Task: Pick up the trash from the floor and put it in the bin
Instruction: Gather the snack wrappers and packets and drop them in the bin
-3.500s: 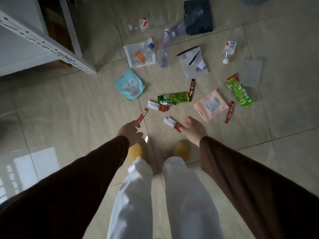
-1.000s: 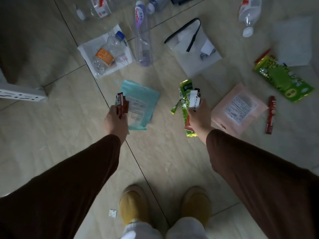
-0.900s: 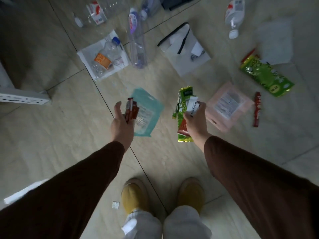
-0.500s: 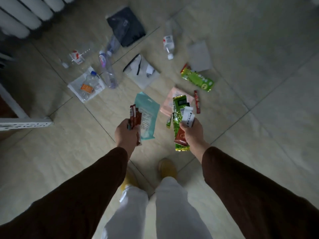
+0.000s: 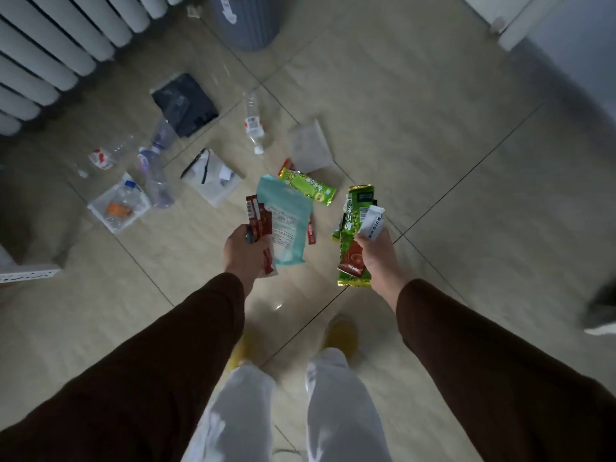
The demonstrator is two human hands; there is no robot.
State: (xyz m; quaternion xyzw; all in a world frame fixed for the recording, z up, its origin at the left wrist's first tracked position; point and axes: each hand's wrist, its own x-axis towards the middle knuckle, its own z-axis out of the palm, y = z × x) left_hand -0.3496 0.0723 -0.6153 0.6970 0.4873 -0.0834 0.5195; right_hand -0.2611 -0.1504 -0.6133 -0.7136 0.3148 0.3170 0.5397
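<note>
My left hand [image 5: 245, 253] is shut on several red sachets [image 5: 258, 220] and a teal pouch [image 5: 288, 225]. My right hand [image 5: 376, 253] grips a long green wrapper [image 5: 353, 235] together with white sachets [image 5: 373, 223]. Both hands are held above the tiled floor, in front of my legs. The grey ribbed bin [image 5: 248, 23] stands at the top of the view, far ahead of both hands. More trash lies on the floor between: a green snack wrapper [image 5: 308, 188], a red stick [image 5: 312, 232], a clear bottle [image 5: 255, 125] and a white bag [image 5: 311, 148].
A white radiator [image 5: 56, 51] runs along the upper left. Near it lie a black pouch [image 5: 185, 103], crushed bottles [image 5: 156, 176] and a clear bag holding a bottle [image 5: 118, 208]. A white shelf edge [image 5: 26, 275] is at the left, a dark shoe [image 5: 601, 315] at the right.
My left hand took hold of the teal pouch and lifted it. The view has risen and tilted forward, so the bin and radiator came into sight. Both hands keep their trash.
</note>
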